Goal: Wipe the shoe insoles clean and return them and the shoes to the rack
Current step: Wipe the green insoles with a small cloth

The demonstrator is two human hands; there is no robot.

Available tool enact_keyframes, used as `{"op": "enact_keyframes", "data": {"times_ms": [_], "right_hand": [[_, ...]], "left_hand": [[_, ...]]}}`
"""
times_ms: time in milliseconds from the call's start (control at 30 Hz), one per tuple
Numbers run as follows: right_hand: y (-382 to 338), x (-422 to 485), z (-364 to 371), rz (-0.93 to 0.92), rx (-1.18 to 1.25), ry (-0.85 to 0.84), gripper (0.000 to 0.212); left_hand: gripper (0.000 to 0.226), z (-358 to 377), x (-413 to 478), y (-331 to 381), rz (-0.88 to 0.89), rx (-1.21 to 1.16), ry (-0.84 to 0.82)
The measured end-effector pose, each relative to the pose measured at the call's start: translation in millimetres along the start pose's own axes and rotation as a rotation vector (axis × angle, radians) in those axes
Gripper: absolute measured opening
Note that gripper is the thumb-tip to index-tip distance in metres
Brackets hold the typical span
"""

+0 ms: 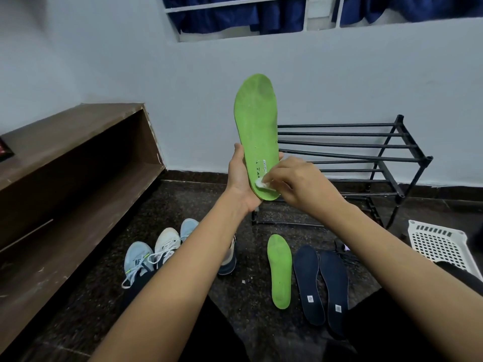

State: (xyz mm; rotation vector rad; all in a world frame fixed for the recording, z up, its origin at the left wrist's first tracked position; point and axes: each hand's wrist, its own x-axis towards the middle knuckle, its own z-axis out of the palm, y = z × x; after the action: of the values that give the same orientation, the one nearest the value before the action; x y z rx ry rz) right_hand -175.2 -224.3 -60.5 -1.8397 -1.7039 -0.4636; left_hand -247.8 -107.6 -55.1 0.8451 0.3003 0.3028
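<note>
R hand (300, 181) fingers (273, 184) pinch wipe (259, 182) on green insole (257, 121) heel; L hand (239, 176) grips insole.

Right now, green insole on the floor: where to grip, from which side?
Probably its near end, from above on the person's side. The green floor insole lies flat and thin, pointing away from the person, so only an edge lifts. Bare floor surrounds the near end; the navy insoles lie close along its right edge.
</note>
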Motion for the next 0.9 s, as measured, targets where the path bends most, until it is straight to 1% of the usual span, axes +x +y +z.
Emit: {"op": "enact_keyframes", "data": {"times_ms": [67, 167, 233, 300, 367, 467, 567, 667, 767, 900], "right_hand": [[-3, 0, 2, 0.025, 0.038, 0.0, 0.016], [-12, 0, 7, 0.109, 0.152, -0.011, 0.013], [-15, -2, 10, 0.138, 0.212, 0.016, 0.012], [-16, -4, 13, 0.134, 0.193, 0.036, 0.011], [-13, -7, 16, 0.11, 0.122, 0.033, 0.009], [-7, -9, 16, 0.108, 0.037, 0.064, 0.013], [-5, -7, 10, 0.146, 0.053, 0.112, 0.013], [-7, -6, 6, 0.154, 0.115, 0.039, 0.009], [-10, -7, 2, 0.163, 0.159, -0.062, 0.012], [-6, -9, -5, 0.14, 0.147, -0.122, 0.015]], "left_hand": [[0.085, -2, 0, 3, 0.008, -0.01, 0.023], [0.082, -6, 1, 5, 0.021, -0.041, 0.047], [0.082, -8, 1, 5, 0.022, -0.055, 0.055], [0.082, -8, 2, 3, 0.016, -0.059, 0.069], [0.081, -5, 2, -4, 0.007, -0.045, 0.076], [0.075, 1, 0, -15, -0.03, -0.019, 0.068], [0.074, 6, -4, -19, -0.072, -0.012, 0.046], [0.074, 6, -3, -17, -0.067, -0.02, 0.059], [0.079, 2, 1, -11, -0.032, -0.035, 0.073], [0.083, 1, 5, -6, -0.002, -0.011, 0.063]]}}
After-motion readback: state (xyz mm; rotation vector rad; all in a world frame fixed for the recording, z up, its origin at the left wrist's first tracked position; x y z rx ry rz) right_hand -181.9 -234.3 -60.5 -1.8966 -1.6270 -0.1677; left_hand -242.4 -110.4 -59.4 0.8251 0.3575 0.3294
